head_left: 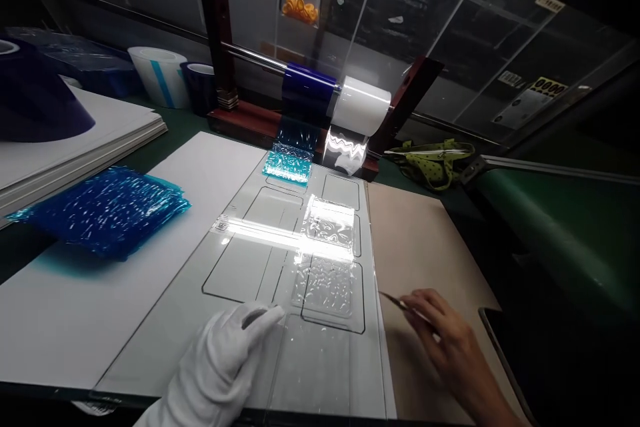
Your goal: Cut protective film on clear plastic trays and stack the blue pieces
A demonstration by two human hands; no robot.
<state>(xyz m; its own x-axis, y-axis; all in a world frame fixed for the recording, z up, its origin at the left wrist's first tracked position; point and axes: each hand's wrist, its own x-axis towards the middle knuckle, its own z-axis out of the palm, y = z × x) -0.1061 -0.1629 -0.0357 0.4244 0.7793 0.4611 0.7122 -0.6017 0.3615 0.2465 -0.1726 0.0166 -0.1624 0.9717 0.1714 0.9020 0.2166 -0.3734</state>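
Left hand [227, 350], white-gloved, at near part of outlined sheet [235, 260]; fingers bunched, cannot tell whether its grip pinches anything. Right hand [447, 337], bare, over brown board [417, 240]; grip pinches thin tool [395, 300], point directed at sheet's right edge, contact unclear. Clear film [327, 283] lies on right half of sheet, between the hands and farther off. Blue roll [313, 80] and white roll [365, 105] share a rod beyond. Crinkled blue pile [115, 213] on white paper [165, 293], left of sheet.
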